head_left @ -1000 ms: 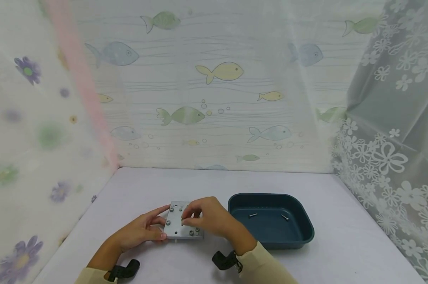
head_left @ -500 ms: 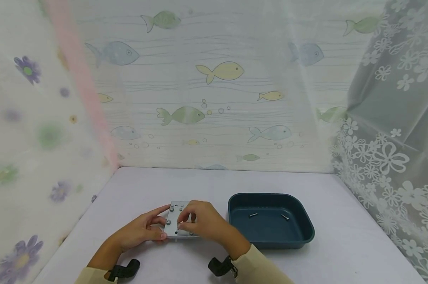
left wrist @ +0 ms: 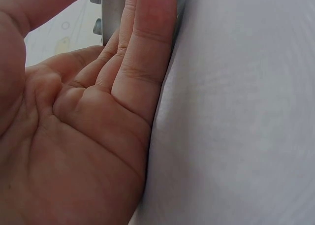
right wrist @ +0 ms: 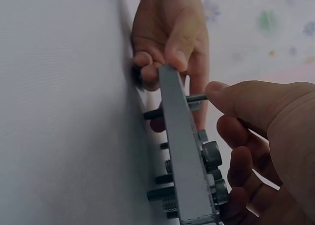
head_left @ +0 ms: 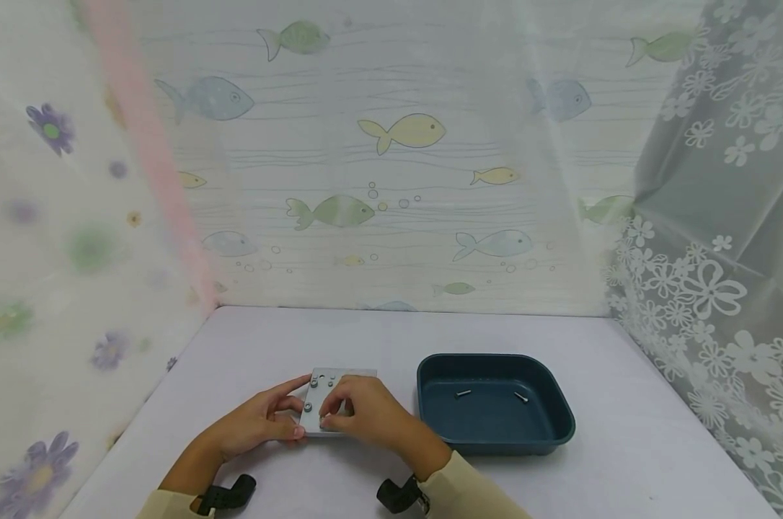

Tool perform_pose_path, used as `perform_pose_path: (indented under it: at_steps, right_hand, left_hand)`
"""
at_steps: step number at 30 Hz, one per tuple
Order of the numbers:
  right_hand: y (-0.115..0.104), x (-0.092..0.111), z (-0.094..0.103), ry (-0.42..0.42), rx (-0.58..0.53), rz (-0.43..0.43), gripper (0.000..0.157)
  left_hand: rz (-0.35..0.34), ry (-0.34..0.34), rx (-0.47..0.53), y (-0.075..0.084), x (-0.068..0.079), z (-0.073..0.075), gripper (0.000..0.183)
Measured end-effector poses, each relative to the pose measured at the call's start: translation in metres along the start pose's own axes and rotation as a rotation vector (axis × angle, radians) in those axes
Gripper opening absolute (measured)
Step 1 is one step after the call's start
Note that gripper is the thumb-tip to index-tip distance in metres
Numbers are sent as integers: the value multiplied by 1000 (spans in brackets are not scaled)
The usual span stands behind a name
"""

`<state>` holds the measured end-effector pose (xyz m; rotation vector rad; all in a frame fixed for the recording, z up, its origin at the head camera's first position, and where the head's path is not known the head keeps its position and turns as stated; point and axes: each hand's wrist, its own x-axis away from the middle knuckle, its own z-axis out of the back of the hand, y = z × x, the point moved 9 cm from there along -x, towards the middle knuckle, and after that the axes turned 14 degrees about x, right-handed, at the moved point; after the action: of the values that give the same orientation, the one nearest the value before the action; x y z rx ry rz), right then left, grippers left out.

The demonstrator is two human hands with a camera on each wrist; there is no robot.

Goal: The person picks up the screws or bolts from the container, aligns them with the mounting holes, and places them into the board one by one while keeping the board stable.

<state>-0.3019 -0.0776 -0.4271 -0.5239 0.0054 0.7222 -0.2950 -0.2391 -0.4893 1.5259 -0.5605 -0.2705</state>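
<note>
Two bare hands, left hand and right hand, lower centre of frame. Cream long sleeves at bottom edge. Black strap on each wrist.

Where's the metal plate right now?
In the head view the metal plate lies on the table just left of the dark tray, gripped by the left hand, with the right hand over it.
</note>
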Motion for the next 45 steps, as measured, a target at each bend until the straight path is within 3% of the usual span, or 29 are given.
perform_pose_path:
  at_steps: [14, 25, 45]
  right_hand:
    - [-5, 1, 0, 23, 31, 31, 6]
    - [-10, 2, -4, 45, 147, 71, 7]
    - [-7, 2, -5, 23, 130, 48, 2]
  left_hand:
    - [-3, -6, 6, 2, 1, -2, 96]
    - [-8, -5, 8, 1, 2, -1, 96]
    - [-9, -5, 1, 2, 0, -1, 95]
